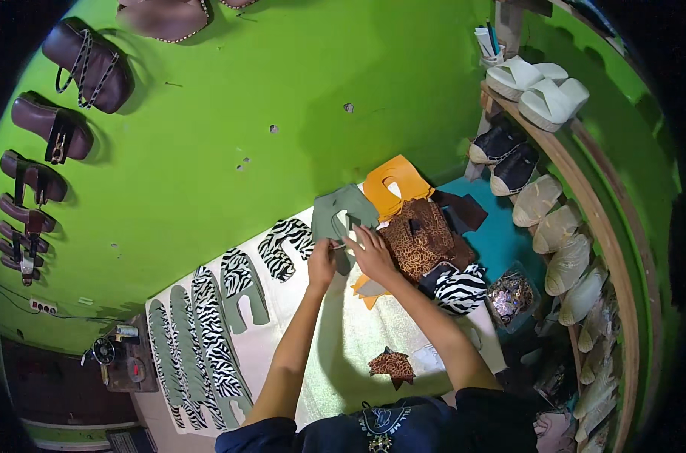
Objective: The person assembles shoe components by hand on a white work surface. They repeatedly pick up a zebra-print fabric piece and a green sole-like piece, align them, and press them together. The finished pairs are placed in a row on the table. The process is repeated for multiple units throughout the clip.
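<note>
At the far side of the table, both of my hands are over a grey-green U-shaped cut piece (334,204). My left hand (322,264) is closed at its near edge, pinching something thin and pale that is too small to name. My right hand (372,255) lies beside it with fingers stretched out, over the right part of the piece. Just right of that hand is a pile of leopard-print pieces (418,245), with orange cut pieces (403,177) behind. A zebra-print U-shaped piece (279,249) lies left of my left hand.
Rows of zebra-print and grey-green pieces (214,332) cover the left of the pale table (282,332). A leopard scrap (392,366) lies near me. Zebra-print fabric (461,288) and a plastic container (511,297) sit right. A wooden shelf (611,257) holds shoes; sandals (52,128) hang on the green wall.
</note>
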The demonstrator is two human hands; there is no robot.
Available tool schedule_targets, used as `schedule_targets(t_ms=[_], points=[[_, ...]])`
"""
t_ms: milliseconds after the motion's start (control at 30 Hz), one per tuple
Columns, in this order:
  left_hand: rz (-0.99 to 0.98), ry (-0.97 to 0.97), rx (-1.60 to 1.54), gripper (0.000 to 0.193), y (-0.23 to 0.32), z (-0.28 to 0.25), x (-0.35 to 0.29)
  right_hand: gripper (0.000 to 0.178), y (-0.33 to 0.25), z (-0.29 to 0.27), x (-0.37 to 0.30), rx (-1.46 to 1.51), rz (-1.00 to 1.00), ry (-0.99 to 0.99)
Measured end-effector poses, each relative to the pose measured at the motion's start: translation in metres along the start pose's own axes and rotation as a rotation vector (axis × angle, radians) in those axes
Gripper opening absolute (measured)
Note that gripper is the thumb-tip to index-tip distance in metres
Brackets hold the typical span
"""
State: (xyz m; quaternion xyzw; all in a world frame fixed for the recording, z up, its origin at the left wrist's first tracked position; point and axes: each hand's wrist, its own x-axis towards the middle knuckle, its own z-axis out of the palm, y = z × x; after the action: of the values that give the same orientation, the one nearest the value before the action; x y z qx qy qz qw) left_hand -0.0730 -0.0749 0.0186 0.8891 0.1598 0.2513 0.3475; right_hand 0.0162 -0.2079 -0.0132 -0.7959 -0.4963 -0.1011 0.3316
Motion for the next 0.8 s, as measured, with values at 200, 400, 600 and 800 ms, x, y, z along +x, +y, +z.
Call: schedule_targets(t_ms=[200,400,600,800], points=[[0.083,0.079,-0.093,0.027,0.022,-0.041,-0.032,0.019,-0.02,-0.013,0.017,-0.01,-0.204,0.096],[0.055,0.172,-0.057,0.025,0.038,-0.093,-0.074,0.022,-0.059,-0.031,0.019,0.126,-0.3,0.102],[-0.056,0.242,-0.195,0.021,0.054,-0.132,-0.129,0.018,-0.126,-0.066,-0.014,0.258,-0.356,0.116],[-0.201,0.265,-0.478,0.025,0.069,-0.131,-0.205,0.015,-0.173,-0.082,-0.087,0.481,-0.136,0.065]])
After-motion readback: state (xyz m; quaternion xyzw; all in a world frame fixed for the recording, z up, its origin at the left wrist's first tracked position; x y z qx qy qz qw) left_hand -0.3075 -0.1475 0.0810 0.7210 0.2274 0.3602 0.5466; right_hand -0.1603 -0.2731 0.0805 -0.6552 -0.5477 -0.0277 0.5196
